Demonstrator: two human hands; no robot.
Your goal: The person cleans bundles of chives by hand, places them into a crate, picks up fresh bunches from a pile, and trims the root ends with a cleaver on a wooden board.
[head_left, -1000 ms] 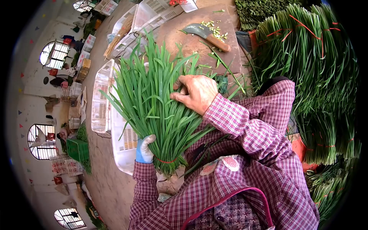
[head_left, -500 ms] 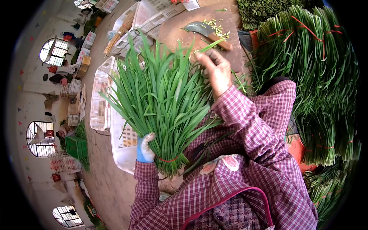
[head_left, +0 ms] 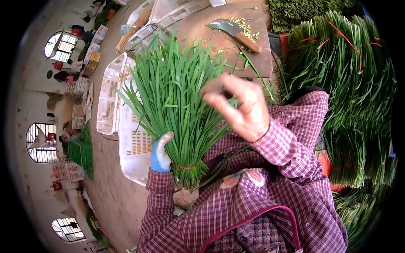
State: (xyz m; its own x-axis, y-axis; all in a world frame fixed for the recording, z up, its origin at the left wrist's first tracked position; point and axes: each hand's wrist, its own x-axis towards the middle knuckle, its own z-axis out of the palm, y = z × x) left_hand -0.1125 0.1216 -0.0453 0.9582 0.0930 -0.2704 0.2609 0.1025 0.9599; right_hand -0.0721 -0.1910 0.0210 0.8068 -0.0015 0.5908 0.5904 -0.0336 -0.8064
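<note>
A thick bunch of garlic chives (head_left: 181, 101) stands fanned out before me, leaves up, with a red band (head_left: 184, 166) round its lower stems. My left hand (head_left: 161, 154), in a white and blue glove, grips the bunch from its left side just above the band. My right hand (head_left: 242, 107) is bare and hovers at the right side of the leaves. Its fingers are curved and a little apart, with nothing visible between them. Whether the fingertips touch the leaves, I cannot tell.
Beyond the bunch, a curved knife (head_left: 236, 33) lies on a brown board (head_left: 202, 27) among chopped bits and loose leaves. A white crate (head_left: 130, 158) sits behind the bunch at left. Banded chives (head_left: 337, 76) are piled at right. A green crate (head_left: 80, 152) is further left.
My right hand has let go of a loose leaf near the board and moved back toward the bunch. Leaf pieces now lie at the board's near edge. My left hand keeps its grip.
</note>
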